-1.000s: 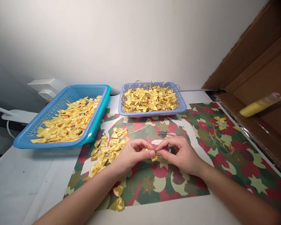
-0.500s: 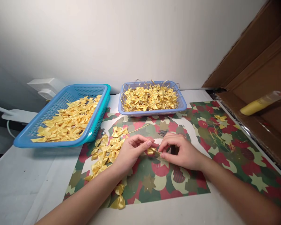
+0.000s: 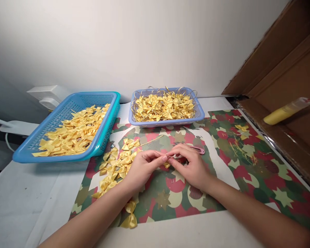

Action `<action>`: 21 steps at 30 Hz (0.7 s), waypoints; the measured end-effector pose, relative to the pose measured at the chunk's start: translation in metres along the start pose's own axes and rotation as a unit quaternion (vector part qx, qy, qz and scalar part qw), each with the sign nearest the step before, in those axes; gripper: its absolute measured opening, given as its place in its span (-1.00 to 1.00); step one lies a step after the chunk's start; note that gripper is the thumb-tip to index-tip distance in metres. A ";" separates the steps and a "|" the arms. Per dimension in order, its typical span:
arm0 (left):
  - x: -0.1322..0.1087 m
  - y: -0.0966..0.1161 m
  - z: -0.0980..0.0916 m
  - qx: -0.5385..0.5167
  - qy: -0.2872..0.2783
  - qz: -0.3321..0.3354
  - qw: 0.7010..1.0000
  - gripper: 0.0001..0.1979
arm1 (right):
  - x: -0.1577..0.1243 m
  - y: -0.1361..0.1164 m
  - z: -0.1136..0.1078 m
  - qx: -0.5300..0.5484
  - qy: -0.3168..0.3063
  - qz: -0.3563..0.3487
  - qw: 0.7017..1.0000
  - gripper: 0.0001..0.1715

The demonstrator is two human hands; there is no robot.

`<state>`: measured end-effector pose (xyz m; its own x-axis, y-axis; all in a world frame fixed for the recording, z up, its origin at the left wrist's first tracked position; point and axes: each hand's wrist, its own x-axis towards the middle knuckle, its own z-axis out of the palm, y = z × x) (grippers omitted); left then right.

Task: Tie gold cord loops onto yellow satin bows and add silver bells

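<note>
My left hand (image 3: 146, 168) is closed in a pinch, its thumb and index fingertips meeting my right hand (image 3: 189, 165). Between them is a small yellow satin bow (image 3: 166, 165), mostly hidden by the fingers. A thin cord shows at the fingertips, and my right thumb and index finger pinch it. Loose yellow bows (image 3: 124, 165) lie in a pile left of my left hand, with a gold cord (image 3: 151, 140) stretching out from it. Behind my right hand lies a pair of snips with a pink handle (image 3: 199, 150), its blades partly covered.
A blue basket (image 3: 57, 159) of yellow bows, nested in a teal one, stands at left. A smaller periwinkle basket (image 3: 167, 123) at the back holds bows with gold cord loops. Cord scraps (image 3: 244, 151) lie at right, near a cardboard box (image 3: 281, 86) and a yellow tube (image 3: 286, 112).
My right hand has moved left, and its fingertips now meet those of my left hand at the bow. More of the snips' pink handle shows. The left hand has barely moved.
</note>
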<state>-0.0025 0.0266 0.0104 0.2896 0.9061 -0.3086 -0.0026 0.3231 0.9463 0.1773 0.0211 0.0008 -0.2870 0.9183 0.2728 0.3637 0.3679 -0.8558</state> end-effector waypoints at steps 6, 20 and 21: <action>0.004 0.002 -0.007 0.020 -0.051 -0.038 0.998 -0.75 | 0.001 0.005 0.002 0.026 -0.009 0.024 0.999 -0.93; 0.003 0.003 -0.008 0.148 -0.052 0.087 0.984 -0.75 | 0.003 0.005 0.003 0.022 -0.027 0.048 0.998 -0.83; 0.003 0.003 -0.008 0.147 -0.054 0.088 0.984 -0.76 | 0.003 0.005 0.003 0.026 -0.024 0.050 0.998 -0.83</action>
<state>-0.0091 0.0328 0.0119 0.4093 0.9014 -0.1412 0.2117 0.0568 0.9757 0.1759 0.0248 -0.0038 -0.2945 0.9414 0.1642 0.3466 0.2653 -0.8997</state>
